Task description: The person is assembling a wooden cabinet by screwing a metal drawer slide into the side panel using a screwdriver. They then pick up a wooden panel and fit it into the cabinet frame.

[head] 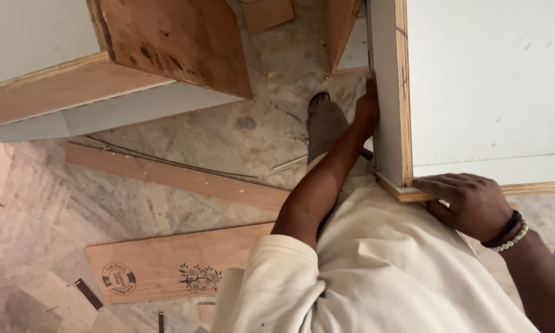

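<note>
A large white laminated plywood board fills the upper right, its raw ply edges showing along the left side and bottom. My left hand reaches forward and grips the board's white left edge, fingers pressed against it. My right hand, with beaded bracelets on the wrist, rests curled over the board's lower left corner and bottom edge. My cream shirt fills the lower middle of the view.
A second white-faced plywood panel leans in at the upper left. Long wood strips and a stamped plank lie on the marble floor. A grey trouser leg and foot stand beside the board.
</note>
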